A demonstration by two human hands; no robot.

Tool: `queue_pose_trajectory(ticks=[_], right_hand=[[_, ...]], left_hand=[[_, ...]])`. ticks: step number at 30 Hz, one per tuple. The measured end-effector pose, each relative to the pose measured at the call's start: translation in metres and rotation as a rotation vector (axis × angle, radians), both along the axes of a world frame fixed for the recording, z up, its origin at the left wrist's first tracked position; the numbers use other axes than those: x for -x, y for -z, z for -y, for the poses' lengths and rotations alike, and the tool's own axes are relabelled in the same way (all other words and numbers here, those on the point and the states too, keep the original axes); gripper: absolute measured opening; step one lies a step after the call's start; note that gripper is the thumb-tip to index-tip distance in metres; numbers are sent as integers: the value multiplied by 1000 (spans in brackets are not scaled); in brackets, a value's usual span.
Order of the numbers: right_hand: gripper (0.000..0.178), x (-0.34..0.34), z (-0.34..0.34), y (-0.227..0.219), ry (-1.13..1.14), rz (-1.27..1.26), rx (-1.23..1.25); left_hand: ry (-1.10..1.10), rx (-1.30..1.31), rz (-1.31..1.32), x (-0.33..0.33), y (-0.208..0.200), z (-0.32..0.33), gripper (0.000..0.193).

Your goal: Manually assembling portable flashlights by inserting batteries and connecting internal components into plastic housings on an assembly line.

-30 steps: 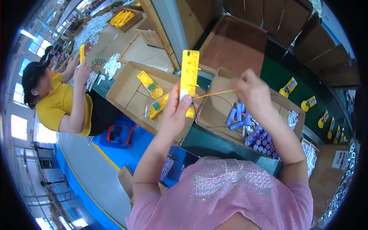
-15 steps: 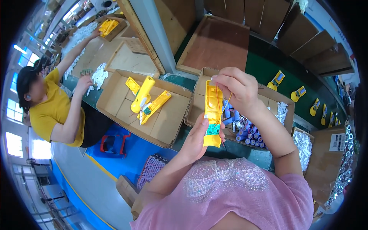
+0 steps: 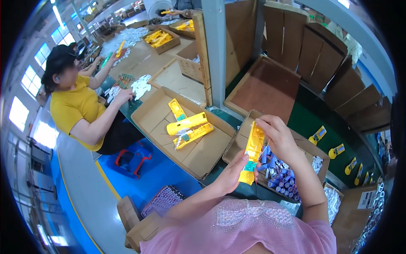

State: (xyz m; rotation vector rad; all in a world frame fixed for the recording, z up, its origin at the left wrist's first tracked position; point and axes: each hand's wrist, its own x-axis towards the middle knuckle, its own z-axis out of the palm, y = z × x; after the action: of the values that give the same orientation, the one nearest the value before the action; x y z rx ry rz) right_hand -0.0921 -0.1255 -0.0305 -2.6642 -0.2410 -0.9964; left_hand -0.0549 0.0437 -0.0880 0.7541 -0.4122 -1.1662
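My left hand (image 3: 231, 177) is closed around the lower part of a yellow plastic housing half (image 3: 254, 142), tilted open side up. A small green circuit board (image 3: 250, 166) sits in it near my left thumb. My right hand (image 3: 277, 137) is closed at the housing's upper end, fingertips against its edge. Thin wires (image 3: 265, 149) run between the right hand and the board; their ends are hidden by the fingers. Beneath my hands, a cardboard box (image 3: 237, 146) holds blue cylindrical battery cells (image 3: 284, 183) and white pieces (image 3: 317, 164).
Another cardboard box (image 3: 190, 163) at left holds several yellow housings (image 3: 188, 123). A co-worker in a yellow shirt (image 3: 69, 101) sits at the far left by white pieces (image 3: 141, 86). Yellow parts (image 3: 318, 134) lie along the green surface at right. A grey post (image 3: 215, 51) stands ahead.
The view has swung to the left. My right hand has come down closer to the housing's upper end, and the housing now leans. The co-worker's outstretched arm has drawn back, holding a yellow piece.
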Motion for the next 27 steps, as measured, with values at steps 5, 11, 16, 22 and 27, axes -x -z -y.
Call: queue_pose_trajectory(ticks=[5, 11, 16, 22, 27], right_hand=[[25, 12, 5, -1, 110, 42, -20], [40, 28, -1, 16, -122, -460, -1003], [40, 27, -1, 16, -92, -412, -1063], [35, 19, -9, 7, -64, -344, -945], [20, 32, -25, 17, 234, -217, -693]], left_hand=[[-49, -14, 32, -6, 7, -5, 36], [223, -116, 229, -2, -1, -12, 42], [-6, 139, 462, 3, 1, -6, 89], [-30, -86, 515, 1, -1, -1, 79], [-126, -131, 461, -1, 14, 5, 61]])
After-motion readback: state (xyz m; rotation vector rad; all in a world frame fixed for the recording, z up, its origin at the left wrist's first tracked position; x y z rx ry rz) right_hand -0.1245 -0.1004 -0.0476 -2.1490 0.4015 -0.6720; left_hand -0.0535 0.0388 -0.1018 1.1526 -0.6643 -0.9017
